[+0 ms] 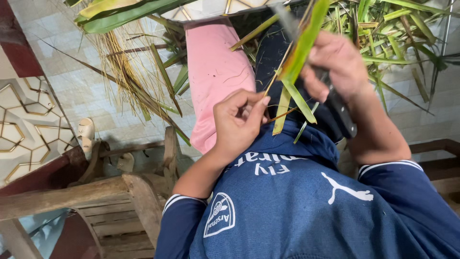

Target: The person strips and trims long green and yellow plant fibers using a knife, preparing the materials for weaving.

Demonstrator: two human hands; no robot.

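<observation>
My left hand [238, 122] pinches the thin brown midrib [277, 76] of a palm leaf between thumb and fingers. My right hand [335, 64] grips a knife with a dark handle [341, 111], its blade [286, 19] pointing away from me. The blade lies against a green leaf strip [303, 45] that runs up across that hand. Loose green strips [283, 108] hang down between my hands, over my dark blue lap. My blue shirt fills the bottom of the view.
A pink cloth [215, 72] lies over my left thigh. A bundle of thin dry midribs [120, 72] lies on the tiled floor at left, with cut green leaves [397, 33] at right. A wooden chair [124, 192] stands at lower left, next to a pale sandal [86, 135].
</observation>
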